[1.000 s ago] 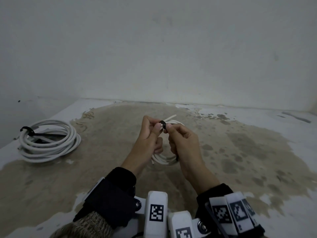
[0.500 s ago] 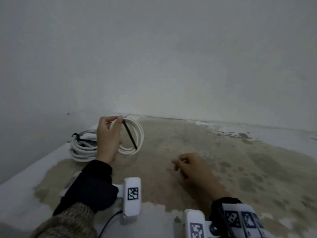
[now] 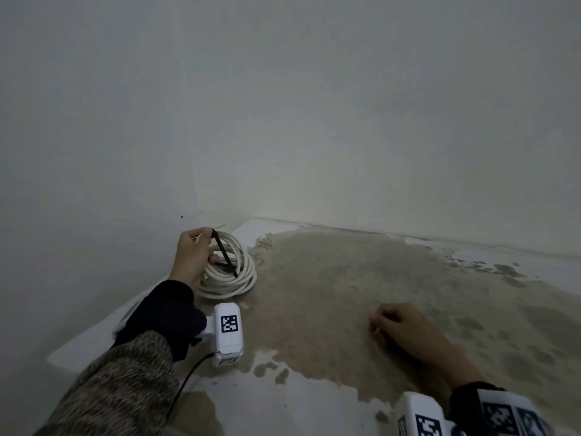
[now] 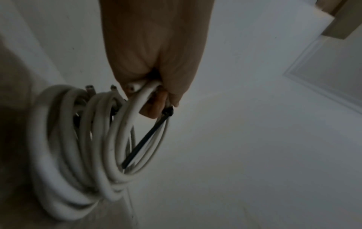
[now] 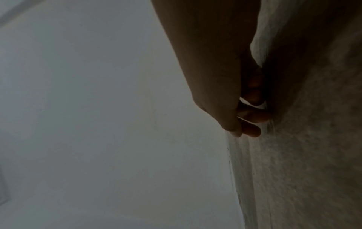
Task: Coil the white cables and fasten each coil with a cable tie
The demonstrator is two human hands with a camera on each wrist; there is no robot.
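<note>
My left hand (image 3: 206, 243) grips the top of a small white cable coil (image 3: 238, 248) by the far left wall. A black cable tie (image 3: 224, 252) is fastened round this coil, its tail slanting down across the loops. The coil hangs just over a larger white coil (image 3: 232, 283) that lies on the floor. In the left wrist view my fingers (image 4: 152, 108) curl round the held coil (image 4: 117, 155) beside the tie (image 4: 146, 137), with the larger coil (image 4: 49, 162) behind. My right hand (image 3: 377, 325) rests on the floor, loosely curled and holding nothing (image 5: 248, 122).
Both coils are in the corner where the left wall (image 3: 94, 184) meets the back wall (image 3: 377, 136). The floor (image 3: 330, 294) is white with a wide brownish stain running to the right. A door frame (image 4: 323, 77) shows in the left wrist view.
The right hand let go of the small coil and dropped to the floor. The left hand carried the tied coil left to the larger coil by the wall.
</note>
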